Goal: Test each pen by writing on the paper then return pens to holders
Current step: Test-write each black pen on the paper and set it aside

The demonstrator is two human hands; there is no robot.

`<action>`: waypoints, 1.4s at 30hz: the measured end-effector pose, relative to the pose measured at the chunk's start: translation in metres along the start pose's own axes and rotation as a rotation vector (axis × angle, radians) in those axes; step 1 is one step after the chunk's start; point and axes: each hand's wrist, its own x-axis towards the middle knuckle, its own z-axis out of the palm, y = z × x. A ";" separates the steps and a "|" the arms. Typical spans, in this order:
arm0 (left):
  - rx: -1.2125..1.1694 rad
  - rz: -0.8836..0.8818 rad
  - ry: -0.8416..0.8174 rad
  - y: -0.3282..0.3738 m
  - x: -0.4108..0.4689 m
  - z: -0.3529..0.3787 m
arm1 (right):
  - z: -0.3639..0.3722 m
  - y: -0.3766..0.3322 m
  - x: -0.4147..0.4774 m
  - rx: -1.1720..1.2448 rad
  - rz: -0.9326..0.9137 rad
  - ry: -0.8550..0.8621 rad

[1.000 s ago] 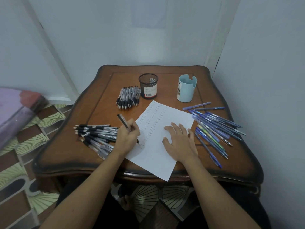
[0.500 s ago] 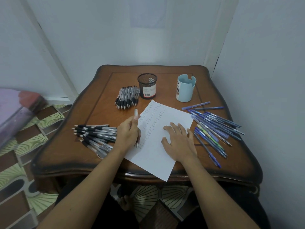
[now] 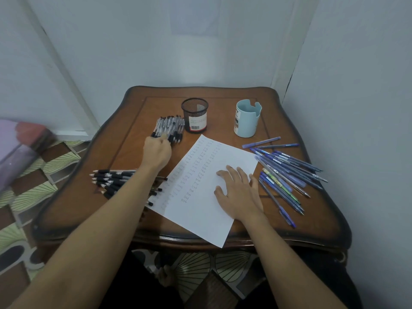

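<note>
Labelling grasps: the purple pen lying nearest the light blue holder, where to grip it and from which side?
Pinch the purple pen mid-barrel from above, fingers across its length. It lies flat on the table, with bare wood on its far side and a blue pen close on the near side, so a side approach looks cramped. The right hand is nearer.

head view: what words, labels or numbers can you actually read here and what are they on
"test": handwritten over and over, in columns on the paper.
Label with a barcode on the black mesh holder: print too small to read.
Dark print on the side of the light blue cup: mostly turned away, unreadable.
Print on the barrels of the blue pens: too small to read.
</note>
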 end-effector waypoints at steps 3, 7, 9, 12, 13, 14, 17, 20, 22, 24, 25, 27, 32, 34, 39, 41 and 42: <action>0.013 -0.029 0.061 0.004 0.019 -0.002 | 0.000 0.001 0.000 -0.005 0.001 -0.004; 0.096 -0.140 0.151 0.009 0.036 0.006 | -0.002 0.000 0.000 -0.007 0.006 -0.010; 0.178 -0.147 0.130 0.013 0.037 0.009 | -0.002 -0.001 0.000 -0.013 0.006 -0.011; 0.290 -0.136 0.088 0.014 0.038 0.012 | -0.002 -0.001 0.000 -0.010 0.009 -0.006; 0.318 -0.137 0.080 0.014 0.037 0.012 | -0.002 -0.001 0.000 -0.003 0.010 -0.004; 0.342 -0.132 0.081 0.014 0.038 0.013 | -0.002 0.000 0.000 0.000 0.011 -0.002; 0.389 -0.104 0.094 0.012 0.036 0.013 | -0.002 0.000 0.001 0.002 0.007 0.000; 0.369 -0.079 0.095 0.008 0.033 0.010 | -0.002 0.000 0.000 0.008 0.006 0.005; 0.359 -0.054 0.102 0.007 0.027 0.005 | -0.003 -0.001 0.000 0.002 0.004 0.006; 0.353 -0.027 0.114 0.006 0.018 0.000 | -0.003 -0.001 -0.001 0.000 0.004 0.006; 0.347 -0.016 0.113 0.005 0.013 -0.002 | -0.003 -0.001 -0.001 0.004 0.004 0.008; 0.335 0.007 0.083 -0.001 0.004 -0.005 | -0.003 -0.001 -0.001 0.009 0.002 0.010; 0.357 0.098 -0.032 -0.021 -0.022 -0.018 | -0.002 -0.001 -0.001 0.002 0.002 0.010; 0.422 0.144 -0.073 -0.023 -0.038 -0.026 | -0.001 -0.001 -0.001 0.005 -0.001 0.011; 0.510 0.175 -0.225 -0.035 -0.056 -0.038 | -0.001 -0.002 -0.002 -0.015 0.005 0.007; 0.489 0.172 -0.264 -0.041 -0.057 -0.039 | -0.002 -0.002 -0.002 -0.012 0.008 0.006; 0.482 0.171 -0.267 -0.042 -0.057 -0.039 | -0.002 -0.002 -0.002 -0.014 0.008 0.004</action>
